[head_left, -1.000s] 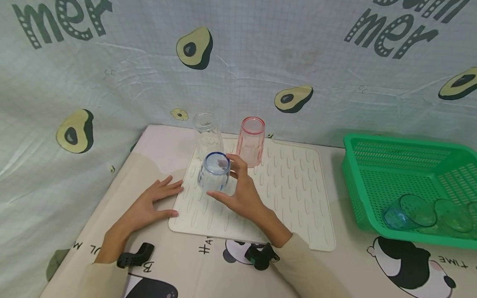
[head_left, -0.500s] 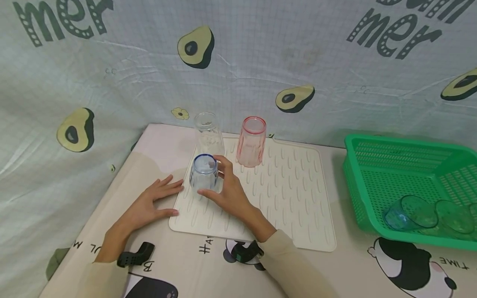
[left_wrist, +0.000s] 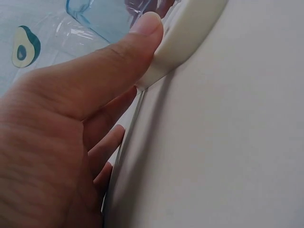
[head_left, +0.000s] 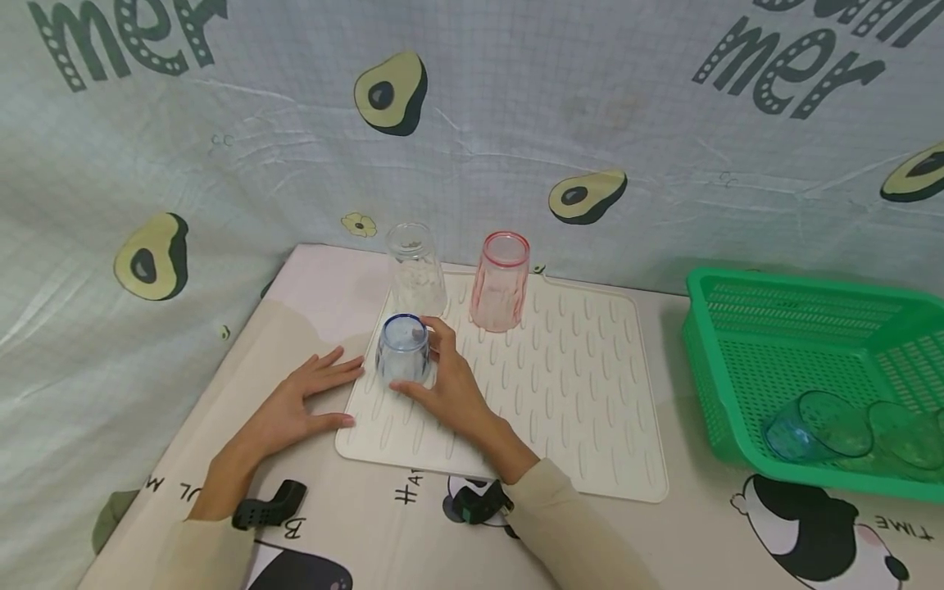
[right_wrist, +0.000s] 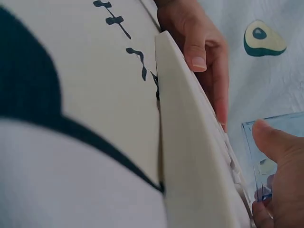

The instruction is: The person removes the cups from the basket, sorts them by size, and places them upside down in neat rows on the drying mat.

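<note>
My right hand holds a short blue-tinted glass from its right side, thumb at the front and fingers behind. This glass is upright at the left part of a cream ribbed drying mat. With fingers spread, my left hand rests at the mat's left edge, and its thumb touches the edge in the left wrist view. Behind the blue glass is a tall clear glass. To the right of that one stands a tall pink glass.
A green plastic basket stands right of the mat, with blue and greenish glasses lying in its front part. A hanging cloth with avocado prints rises behind the table. The tablecloth carries printed animals and letters.
My right hand has carried the blue glass left and slightly nearer to me, lowering it toward the mat. My left hand has stayed in place.
</note>
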Action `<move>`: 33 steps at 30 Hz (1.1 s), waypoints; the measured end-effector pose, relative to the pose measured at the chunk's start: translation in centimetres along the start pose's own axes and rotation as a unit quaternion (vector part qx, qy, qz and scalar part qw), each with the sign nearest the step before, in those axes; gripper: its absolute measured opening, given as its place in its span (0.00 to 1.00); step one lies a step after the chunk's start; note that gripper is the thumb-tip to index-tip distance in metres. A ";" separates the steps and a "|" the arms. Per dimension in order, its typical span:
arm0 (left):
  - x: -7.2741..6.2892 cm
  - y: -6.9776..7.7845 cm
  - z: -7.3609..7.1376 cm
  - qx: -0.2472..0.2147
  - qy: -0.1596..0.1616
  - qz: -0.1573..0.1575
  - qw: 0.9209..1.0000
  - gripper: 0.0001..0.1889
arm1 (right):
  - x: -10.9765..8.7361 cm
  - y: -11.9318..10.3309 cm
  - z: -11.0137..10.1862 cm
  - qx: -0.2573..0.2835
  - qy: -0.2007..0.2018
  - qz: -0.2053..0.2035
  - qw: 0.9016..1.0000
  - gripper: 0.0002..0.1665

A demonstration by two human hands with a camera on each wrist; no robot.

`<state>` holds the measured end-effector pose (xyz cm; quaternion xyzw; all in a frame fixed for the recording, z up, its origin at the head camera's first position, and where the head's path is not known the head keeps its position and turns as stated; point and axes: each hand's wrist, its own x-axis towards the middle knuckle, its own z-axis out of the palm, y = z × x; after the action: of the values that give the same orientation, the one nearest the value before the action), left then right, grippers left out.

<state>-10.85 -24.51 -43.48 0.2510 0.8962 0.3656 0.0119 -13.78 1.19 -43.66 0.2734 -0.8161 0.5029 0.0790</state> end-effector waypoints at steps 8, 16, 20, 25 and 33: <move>0.1 0.2 0.0 -0.010 0.004 0.001 1.000 0.35 | -0.3 -0.2 0.0 -0.015 -0.017 0.018 1.000 0.57; 0.1 0.2 -0.1 -0.003 0.007 0.002 1.000 0.35 | -0.1 0.1 0.1 -0.047 -0.039 0.000 0.998 0.56; 0.0 0.1 -0.1 0.001 0.007 0.001 1.000 0.35 | -0.2 0.2 0.3 -0.072 -0.045 -0.003 0.996 0.55; 0.0 0.0 -0.2 0.005 0.009 0.007 1.000 0.35 | 0.0 0.2 0.6 -0.107 -0.041 -0.025 0.993 0.55; 0.1 0.0 -0.1 -0.009 0.009 0.004 1.000 0.34 | 0.0 0.0 0.8 -0.152 -0.042 -0.016 0.987 0.54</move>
<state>-10.92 -24.57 -43.38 0.2516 0.8920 0.3754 0.0048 -13.62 0.49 -44.03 0.2923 -0.8809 0.3602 0.0936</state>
